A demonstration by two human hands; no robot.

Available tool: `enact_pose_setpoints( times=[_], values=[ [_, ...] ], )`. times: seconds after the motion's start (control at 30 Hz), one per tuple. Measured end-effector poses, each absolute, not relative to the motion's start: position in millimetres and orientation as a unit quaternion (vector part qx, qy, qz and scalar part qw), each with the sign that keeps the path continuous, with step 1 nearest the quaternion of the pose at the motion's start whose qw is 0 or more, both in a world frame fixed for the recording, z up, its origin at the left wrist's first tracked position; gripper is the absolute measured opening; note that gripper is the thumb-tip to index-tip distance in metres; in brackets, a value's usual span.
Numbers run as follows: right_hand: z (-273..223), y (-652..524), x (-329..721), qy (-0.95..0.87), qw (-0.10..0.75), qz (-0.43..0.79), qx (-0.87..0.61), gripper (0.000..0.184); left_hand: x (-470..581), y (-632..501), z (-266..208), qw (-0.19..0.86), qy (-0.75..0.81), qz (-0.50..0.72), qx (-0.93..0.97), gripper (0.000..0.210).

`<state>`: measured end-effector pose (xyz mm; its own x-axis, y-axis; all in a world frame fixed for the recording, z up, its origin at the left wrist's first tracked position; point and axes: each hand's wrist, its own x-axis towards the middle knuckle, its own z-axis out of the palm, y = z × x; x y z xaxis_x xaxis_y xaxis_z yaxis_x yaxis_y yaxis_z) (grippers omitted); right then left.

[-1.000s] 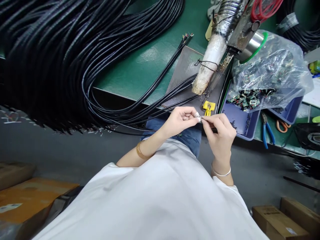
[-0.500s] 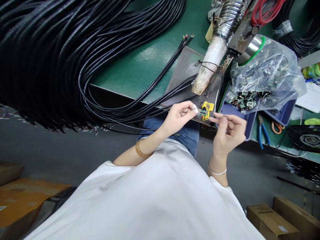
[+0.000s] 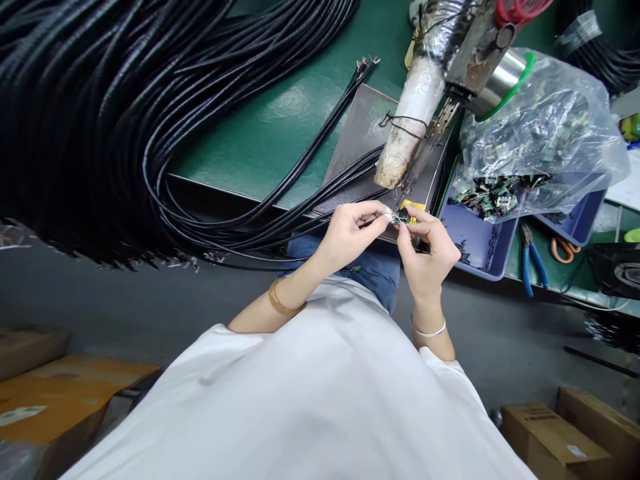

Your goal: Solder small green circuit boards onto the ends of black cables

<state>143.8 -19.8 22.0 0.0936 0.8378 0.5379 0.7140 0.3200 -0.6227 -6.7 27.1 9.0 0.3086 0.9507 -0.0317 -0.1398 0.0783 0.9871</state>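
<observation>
In the head view, my left hand [image 3: 354, 230] is pinched closed on the ends of thin wires just left of a small green circuit board [image 3: 401, 217]. My right hand [image 3: 427, 243] grips the board's right side between thumb and fingers, so the two hands nearly meet. Right behind the board is a yellow holder [image 3: 415, 207], mostly covered by my right fingers. The tip of a soldering iron [image 3: 417, 163] points down just above the board. Beside it, a plastic-wrapped white tube [image 3: 400, 150] ends over a grey plate [image 3: 353, 143].
Black cables [image 3: 200, 133] fill the left side and run across the plate. A purple tray [image 3: 483, 243] at right holds small boards under a clear plastic bag [image 3: 545, 127]. A solder spool [image 3: 503, 87], blue-handled pliers [image 3: 533, 263] and orange-handled scissors [image 3: 565, 248] are nearby.
My right hand has moved left from beside the yellow holder and closed on the circuit board. My left hand stays pinched in nearly the same place. The view has shifted slightly.
</observation>
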Motion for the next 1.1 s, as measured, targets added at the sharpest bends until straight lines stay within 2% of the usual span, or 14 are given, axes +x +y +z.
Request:
enact_pose_setpoints(
  times=[0.4,0.63,1.1],
  values=[
    [31.1,-13.1,140.6,-0.668,0.477,0.069,-0.567,0.008,-7.5,34.3,22.1,0.668,0.371,0.431,0.48,0.022],
    [32.4,-18.5,139.5,-0.679,0.453,0.05,-0.576,0.01,-10.3,38.5,23.1,0.727,0.352,0.396,0.436,0.026],
    [40.2,-13.1,135.2,-0.672,0.457,0.057,-0.58,0.012,-8.6,36.7,32.5,0.7,0.363,0.409,0.459,0.021]
  ],
)
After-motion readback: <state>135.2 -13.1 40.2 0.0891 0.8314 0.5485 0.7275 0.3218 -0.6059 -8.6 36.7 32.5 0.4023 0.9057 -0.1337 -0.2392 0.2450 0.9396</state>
